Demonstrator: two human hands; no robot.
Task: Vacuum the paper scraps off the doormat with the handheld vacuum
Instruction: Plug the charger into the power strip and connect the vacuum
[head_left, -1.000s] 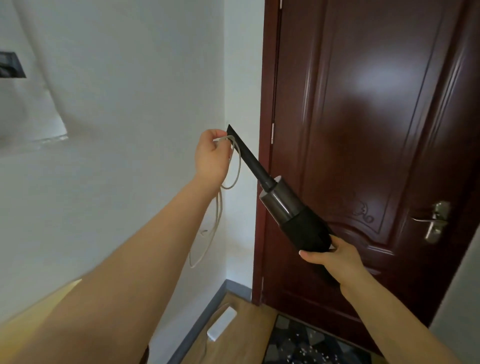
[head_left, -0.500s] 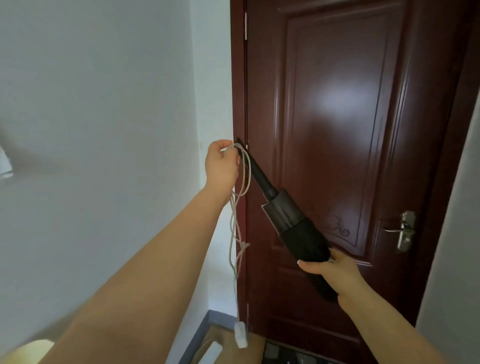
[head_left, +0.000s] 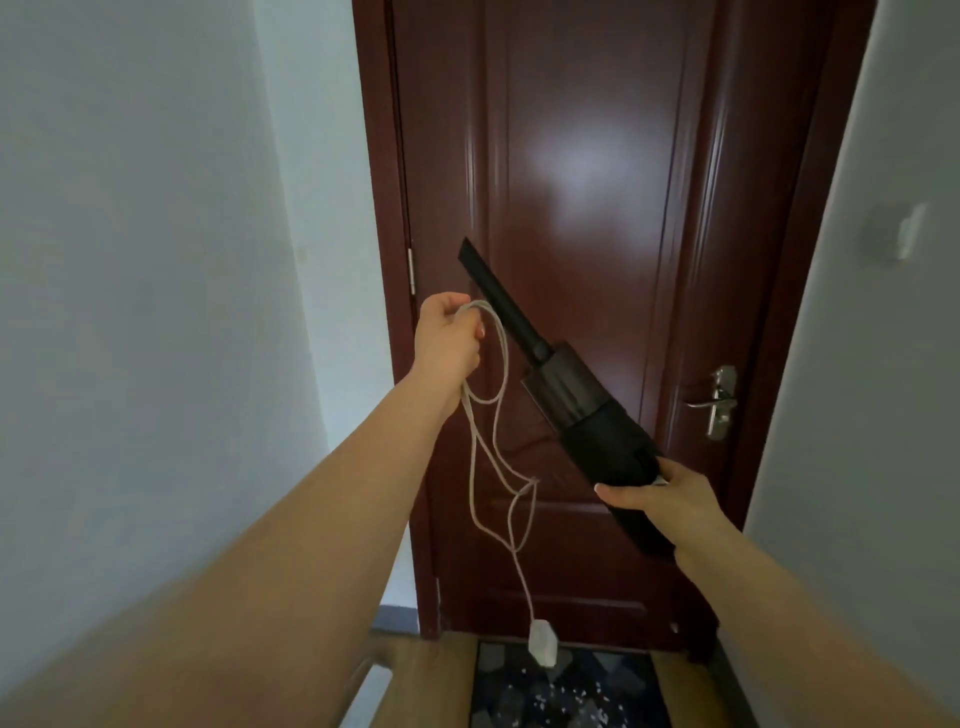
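Black plastic handheld vacuum (head_left: 582, 415) grasped by right hand (head_left: 660, 493) | left hand (head_left: 449, 332) clenching white cord (head_left: 498, 441) | step: preparation | next: lower nozzle to dark patterned doormat (head_left: 561, 686) scraps (head_left: 550, 699).

Two bare forearms reach into view from the bottom edge, one from the lower left, one from the lower right. No sleeve, watch or bracelet covers either arm as far as the frame shows. The left hand (head_left: 449, 335) and right hand (head_left: 657, 491) wear no rings; the fingernails look short and pale.
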